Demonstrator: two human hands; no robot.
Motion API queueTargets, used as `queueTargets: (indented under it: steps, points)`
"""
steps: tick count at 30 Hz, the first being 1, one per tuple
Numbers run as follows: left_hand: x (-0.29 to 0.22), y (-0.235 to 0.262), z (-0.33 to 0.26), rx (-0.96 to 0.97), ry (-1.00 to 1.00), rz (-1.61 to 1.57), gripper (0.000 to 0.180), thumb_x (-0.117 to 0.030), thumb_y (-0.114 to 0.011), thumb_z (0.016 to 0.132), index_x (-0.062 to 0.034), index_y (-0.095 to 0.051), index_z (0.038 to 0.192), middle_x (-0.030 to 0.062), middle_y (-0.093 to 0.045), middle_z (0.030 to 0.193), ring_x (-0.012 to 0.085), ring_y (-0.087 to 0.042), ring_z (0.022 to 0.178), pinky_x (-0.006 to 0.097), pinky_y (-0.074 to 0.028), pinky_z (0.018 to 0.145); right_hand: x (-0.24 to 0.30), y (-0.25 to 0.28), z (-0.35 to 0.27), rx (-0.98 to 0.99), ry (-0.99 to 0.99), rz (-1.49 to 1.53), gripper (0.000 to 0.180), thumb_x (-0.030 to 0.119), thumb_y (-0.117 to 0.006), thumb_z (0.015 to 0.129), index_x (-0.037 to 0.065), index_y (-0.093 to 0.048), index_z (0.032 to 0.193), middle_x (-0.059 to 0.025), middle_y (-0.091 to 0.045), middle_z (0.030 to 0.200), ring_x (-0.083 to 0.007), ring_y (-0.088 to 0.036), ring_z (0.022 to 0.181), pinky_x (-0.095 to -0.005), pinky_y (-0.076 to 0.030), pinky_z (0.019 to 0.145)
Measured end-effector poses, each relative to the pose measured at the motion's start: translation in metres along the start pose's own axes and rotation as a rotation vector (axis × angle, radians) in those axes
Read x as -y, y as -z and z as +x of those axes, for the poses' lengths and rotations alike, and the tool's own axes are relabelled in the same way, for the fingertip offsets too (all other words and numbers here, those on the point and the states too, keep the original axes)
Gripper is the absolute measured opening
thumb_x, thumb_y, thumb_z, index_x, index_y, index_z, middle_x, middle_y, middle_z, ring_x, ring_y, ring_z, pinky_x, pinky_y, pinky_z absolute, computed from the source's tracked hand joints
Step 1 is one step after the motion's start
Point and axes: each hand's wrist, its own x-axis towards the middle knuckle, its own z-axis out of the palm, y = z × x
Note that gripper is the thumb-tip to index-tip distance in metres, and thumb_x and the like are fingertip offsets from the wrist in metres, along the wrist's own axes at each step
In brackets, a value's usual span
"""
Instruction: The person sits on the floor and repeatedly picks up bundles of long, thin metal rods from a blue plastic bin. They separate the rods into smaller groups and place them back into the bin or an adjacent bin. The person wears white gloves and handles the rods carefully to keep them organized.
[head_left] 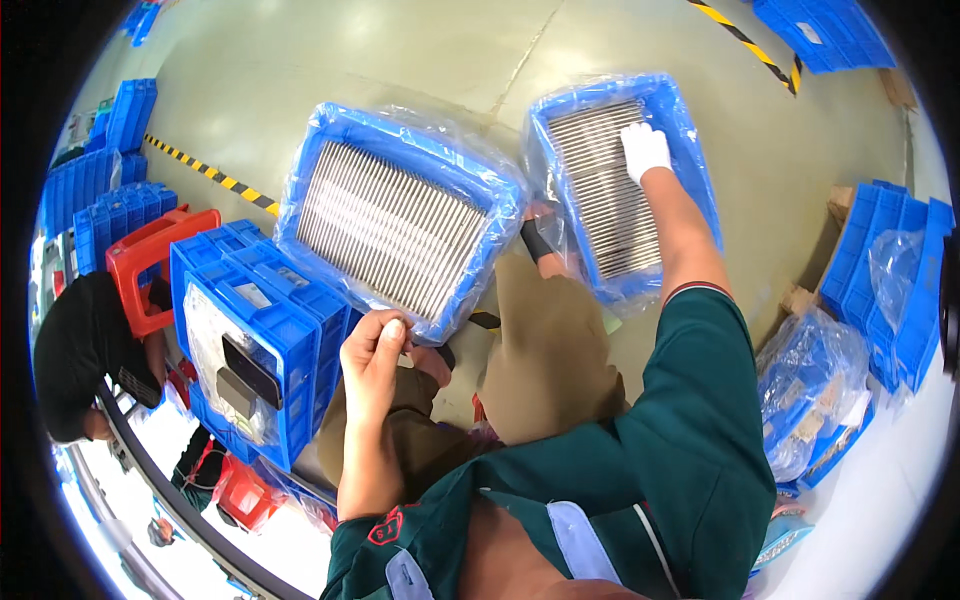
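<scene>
Two blue-framed rectangular pleated air filters, each wrapped in clear plastic film, lie over the person's knees above the grey concrete floor [300, 70]. The larger bagged filter [395, 215] is the landmark: the left hand [372, 350], bare, pinches the film at its near edge. Just right of it lies the smaller bagged filter [620, 185], with the gloved right hand [645, 150] pressed flat on its pleats. Left of the landmark stands a blue plastic crate [262, 345] holding bagged parts, beside a red plastic stool [150, 260].
</scene>
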Motion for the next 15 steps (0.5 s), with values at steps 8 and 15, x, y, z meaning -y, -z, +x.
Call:
queueTargets:
  steps: [8,15]
  points:
    - [-0.003,0.004,0.004,-0.04,-0.022,0.059,0.022,-0.018,-0.058,0.091,0.004,-0.06,0.09,0.0045,-0.057,0.079,0.0107,-0.052,0.07,0.024,-0.043,0.065,0.002,-0.015,-0.001,-0.024,0.107,0.114,0.015,0.01,-0.05,0.081,0.008,-0.064,0.087,-0.0141,-0.066,0.088,-0.0296,-0.064,0.086,-0.0426,-0.049,0.074]
    - [-0.003,0.007,-0.004,-0.019,-0.055,0.117,0.027,-0.024,-0.053,0.094,0.0029,-0.059,0.089,0.0045,-0.055,0.079,0.0121,-0.051,0.071,0.025,-0.042,0.066,0.035,-0.034,-0.046,0.225,-0.145,0.33,0.016,0.011,-0.05,0.078,0.005,-0.062,0.088,-0.0191,-0.065,0.089,-0.0357,-0.063,0.086,-0.0449,-0.05,0.076]
